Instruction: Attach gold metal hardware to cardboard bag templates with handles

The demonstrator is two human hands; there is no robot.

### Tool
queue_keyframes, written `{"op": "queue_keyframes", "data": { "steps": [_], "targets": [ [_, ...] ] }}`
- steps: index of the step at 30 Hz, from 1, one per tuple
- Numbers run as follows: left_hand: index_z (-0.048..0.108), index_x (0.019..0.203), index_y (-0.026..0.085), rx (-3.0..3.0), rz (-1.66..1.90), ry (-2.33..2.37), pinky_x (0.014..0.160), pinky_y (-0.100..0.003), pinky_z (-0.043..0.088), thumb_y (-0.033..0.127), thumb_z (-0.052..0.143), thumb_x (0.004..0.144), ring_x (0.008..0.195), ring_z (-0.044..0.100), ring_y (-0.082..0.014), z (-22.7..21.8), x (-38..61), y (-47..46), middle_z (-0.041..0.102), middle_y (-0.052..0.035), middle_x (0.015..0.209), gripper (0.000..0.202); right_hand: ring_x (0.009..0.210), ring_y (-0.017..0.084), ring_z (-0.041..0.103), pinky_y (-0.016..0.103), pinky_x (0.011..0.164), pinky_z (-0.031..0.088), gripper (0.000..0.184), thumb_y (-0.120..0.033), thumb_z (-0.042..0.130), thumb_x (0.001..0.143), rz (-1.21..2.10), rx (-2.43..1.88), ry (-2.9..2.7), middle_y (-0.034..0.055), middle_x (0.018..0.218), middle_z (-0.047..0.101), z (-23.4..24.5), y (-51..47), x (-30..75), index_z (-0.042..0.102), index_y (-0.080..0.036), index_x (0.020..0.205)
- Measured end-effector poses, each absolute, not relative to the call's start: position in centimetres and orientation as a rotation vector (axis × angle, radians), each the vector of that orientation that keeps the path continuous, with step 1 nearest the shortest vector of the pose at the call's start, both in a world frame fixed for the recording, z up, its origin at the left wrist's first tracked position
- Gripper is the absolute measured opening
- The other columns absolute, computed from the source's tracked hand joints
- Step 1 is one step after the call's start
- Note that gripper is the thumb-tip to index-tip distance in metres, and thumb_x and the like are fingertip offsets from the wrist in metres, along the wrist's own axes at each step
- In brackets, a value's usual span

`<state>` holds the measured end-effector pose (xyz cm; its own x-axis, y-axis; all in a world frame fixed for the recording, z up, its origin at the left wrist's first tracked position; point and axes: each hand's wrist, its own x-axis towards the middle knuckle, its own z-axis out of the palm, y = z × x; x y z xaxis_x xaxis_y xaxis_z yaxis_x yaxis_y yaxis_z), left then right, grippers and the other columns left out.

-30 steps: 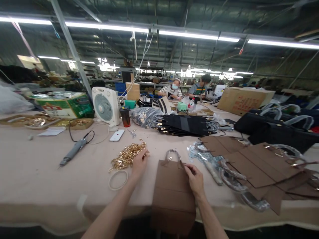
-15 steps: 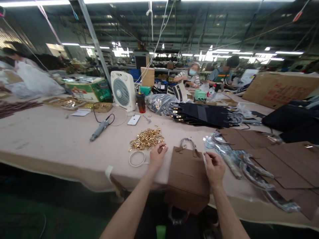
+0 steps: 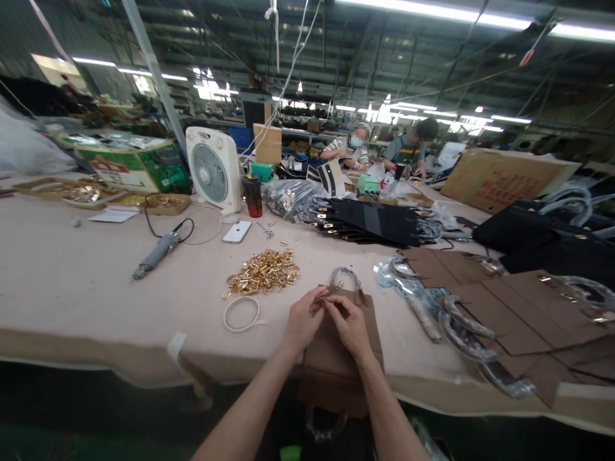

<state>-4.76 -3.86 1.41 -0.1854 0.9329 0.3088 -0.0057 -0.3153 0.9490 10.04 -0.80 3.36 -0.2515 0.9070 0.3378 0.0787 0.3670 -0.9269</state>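
Observation:
A brown bag panel [image 3: 331, 346] lies over the table's front edge, with a plastic-wrapped handle [image 3: 346, 274] at its top. My left hand [image 3: 305, 319] and my right hand [image 3: 350, 325] meet over the bag's upper left part, fingertips pinched close together. A small gold metal fitting seems to be in my left fingers, mostly covered. What my right fingertips pinch is too small to make out. Left of my hands lies a heap of gold metal fittings [image 3: 263, 272], and below it a roll of pale tape [image 3: 241, 314] with a loose end.
Brown bag pieces [image 3: 523, 314] with wrapped handles lie at right, beside plastic scraps [image 3: 408, 288]. A power screwdriver [image 3: 157, 255], a phone [image 3: 237, 232], a fan [image 3: 214, 168] and a tumbler [image 3: 252, 195] stand or lie farther left. Stacked black straps [image 3: 369, 221] lie behind. Two co-workers sit beyond.
My right hand has moved left from the bag's right edge to meet my left hand over the bag. My left hand has come onto the bag. The camera view has shifted right.

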Motion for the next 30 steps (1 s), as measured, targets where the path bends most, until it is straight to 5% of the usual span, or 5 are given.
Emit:
{"op": "queue_keyframes", "data": {
  "steps": [4, 8, 17, 26, 30],
  "targets": [
    [0.063, 0.130, 0.019, 1.185, 1.588, 1.033, 0.095, -0.039, 0.065, 0.023, 0.076, 0.084, 0.104, 0.076, -0.0211, 1.7, -3.9, -2.9, 0.072, -0.0133, 0.129, 0.048, 0.070, 0.018, 0.059, 0.030, 0.069, 0.049, 0.027, -0.047, 0.070, 0.093, 1.234, -0.968, -1.346, 0.0006, 0.076, 0.069, 2.0, 0.3, 10.8, 0.076, -0.022, 0.101],
    [0.070, 0.123, 0.017, 1.174, 1.501, 0.987, 0.096, -0.039, 0.063, 0.030, 0.076, 0.087, 0.100, 0.076, -0.0218, 1.7, -3.5, -1.7, 0.077, -0.0106, 0.116, 0.039, 0.069, 0.017, 0.056, 0.028, 0.066, 0.045, 0.030, -0.050, 0.068, 0.094, 1.310, -0.953, -1.264, 0.0002, 0.076, 0.067, 1.8, 0.9, 11.1, 0.077, -0.022, 0.101],
    [0.074, 0.113, 0.020, 1.215, 1.507, 1.106, 0.099, -0.036, 0.060, 0.038, 0.075, 0.089, 0.104, 0.074, -0.0211, 1.7, -4.0, -1.6, 0.079, -0.0068, 0.114, 0.030, 0.101, 0.025, 0.069, 0.037, 0.095, 0.053, 0.028, -0.045, 0.067, 0.094, 1.186, -0.990, -1.410, 0.0063, 0.103, 0.078, 2.6, 0.8, 10.6, 0.078, -0.021, 0.104],
    [0.074, 0.112, 0.022, 1.323, 1.570, 1.270, 0.088, -0.033, 0.062, 0.036, 0.070, 0.094, 0.095, 0.076, -0.0199, 1.3, -4.0, -2.1, 0.080, -0.0057, 0.106, 0.024, 0.097, 0.023, 0.068, 0.036, 0.089, 0.056, 0.020, -0.040, 0.071, 0.092, 0.983, -1.012, -1.429, 0.0068, 0.101, 0.075, 2.5, -0.1, 10.6, 0.075, -0.021, 0.098],
    [0.075, 0.118, 0.025, 1.482, 1.571, 1.331, 0.094, -0.034, 0.061, 0.034, 0.066, 0.098, 0.103, 0.075, -0.0209, 1.5, -4.0, -2.5, 0.079, -0.0047, 0.115, 0.024, 0.095, 0.022, 0.068, 0.035, 0.088, 0.055, 0.020, -0.040, 0.069, 0.093, 0.993, -1.049, -1.444, 0.0058, 0.099, 0.076, 2.4, 0.1, 10.6, 0.075, -0.022, 0.098]
  ]
}}
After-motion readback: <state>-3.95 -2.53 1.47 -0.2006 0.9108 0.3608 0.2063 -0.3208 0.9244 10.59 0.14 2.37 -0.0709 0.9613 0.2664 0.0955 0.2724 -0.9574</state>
